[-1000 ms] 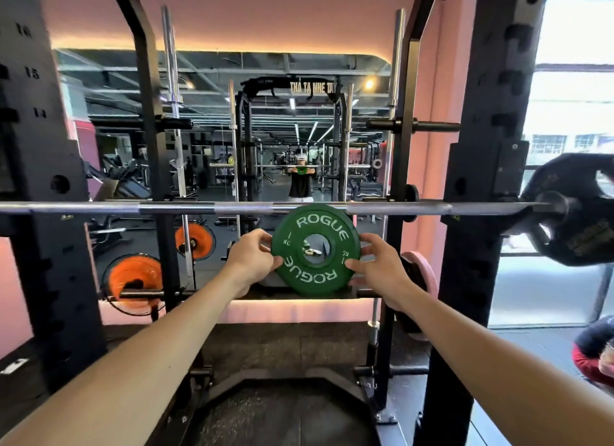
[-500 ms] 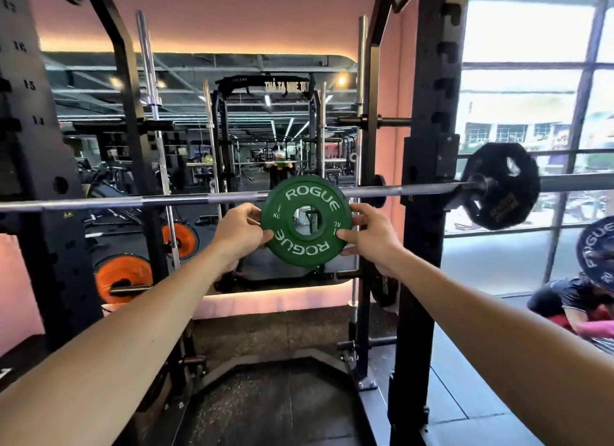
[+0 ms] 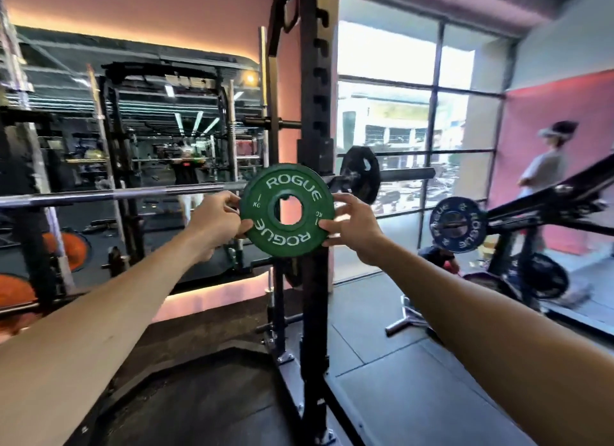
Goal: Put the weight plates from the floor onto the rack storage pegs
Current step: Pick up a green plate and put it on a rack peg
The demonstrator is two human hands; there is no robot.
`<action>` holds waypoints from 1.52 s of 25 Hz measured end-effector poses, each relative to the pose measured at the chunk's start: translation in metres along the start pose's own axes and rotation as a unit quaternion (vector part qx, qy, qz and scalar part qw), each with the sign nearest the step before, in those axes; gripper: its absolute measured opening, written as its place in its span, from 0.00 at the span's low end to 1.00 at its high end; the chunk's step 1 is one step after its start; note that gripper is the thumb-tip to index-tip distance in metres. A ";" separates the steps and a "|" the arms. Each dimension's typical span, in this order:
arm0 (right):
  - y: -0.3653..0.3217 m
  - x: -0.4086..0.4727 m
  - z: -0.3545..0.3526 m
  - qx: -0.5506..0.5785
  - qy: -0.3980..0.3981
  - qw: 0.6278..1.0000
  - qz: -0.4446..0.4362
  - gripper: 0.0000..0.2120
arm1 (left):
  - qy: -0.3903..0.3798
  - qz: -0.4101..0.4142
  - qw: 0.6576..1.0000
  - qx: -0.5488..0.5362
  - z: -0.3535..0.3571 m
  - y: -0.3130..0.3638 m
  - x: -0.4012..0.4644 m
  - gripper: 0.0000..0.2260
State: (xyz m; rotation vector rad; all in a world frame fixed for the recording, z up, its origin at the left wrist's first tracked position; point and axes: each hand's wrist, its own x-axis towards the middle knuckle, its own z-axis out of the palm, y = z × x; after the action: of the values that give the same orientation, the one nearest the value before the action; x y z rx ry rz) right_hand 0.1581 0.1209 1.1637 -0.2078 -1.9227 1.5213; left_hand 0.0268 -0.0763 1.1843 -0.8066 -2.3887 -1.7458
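Note:
A small green weight plate (image 3: pixel 286 209) marked ROGUE and 1 KG is held upright at chest height in front of the black rack upright (image 3: pixel 314 119). My left hand (image 3: pixel 217 218) grips its left rim and my right hand (image 3: pixel 354 224) grips its right rim, fingers curled round the edge. A storage peg (image 3: pixel 280 123) sticks out from the rack above the plate. Behind the plate runs a steel barbell (image 3: pixel 116 194) with a black plate (image 3: pixel 360 174) on its right sleeve.
A mirror wall (image 3: pixel 149 129) lies to the left, with orange plates (image 3: pixel 66 251) low beside it. At the right a blue plate (image 3: pixel 458 224) sits on another black machine. A standing person (image 3: pixel 545 169) and a crouching person (image 3: pixel 438 257) are near the window.
The view has swung to the right. The green plate, still held in both hands, now sits in front of the rack upright instead of the mirror.

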 end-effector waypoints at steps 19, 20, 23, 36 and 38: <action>-0.024 -0.135 -0.480 -0.085 0.214 0.973 0.020 0.21 | -0.217 0.092 0.967 -0.099 0.420 0.240 -0.123 0.12; -0.024 -0.140 -0.499 -0.078 0.218 0.972 0.024 0.21 | -0.225 0.093 0.965 -0.101 0.439 0.250 -0.127 0.12; -0.024 -0.146 -0.548 -0.082 0.226 0.970 0.035 0.22 | -0.243 0.100 0.960 -0.100 0.487 0.273 -0.132 0.11; 0.057 -0.031 -0.722 -0.087 0.246 0.965 0.033 0.21 | -0.258 0.125 0.954 -0.085 0.693 0.309 -0.036 0.12; 0.076 0.010 -0.748 -0.083 0.244 0.966 0.031 0.21 | -0.254 0.126 0.955 -0.091 0.729 0.311 0.000 0.12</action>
State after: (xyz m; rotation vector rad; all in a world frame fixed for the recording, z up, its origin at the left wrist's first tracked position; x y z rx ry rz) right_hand 0.5670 0.7512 1.1719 -0.6590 -1.6510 1.2025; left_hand 0.3432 0.6509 1.1987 -1.6862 -2.2650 -1.8401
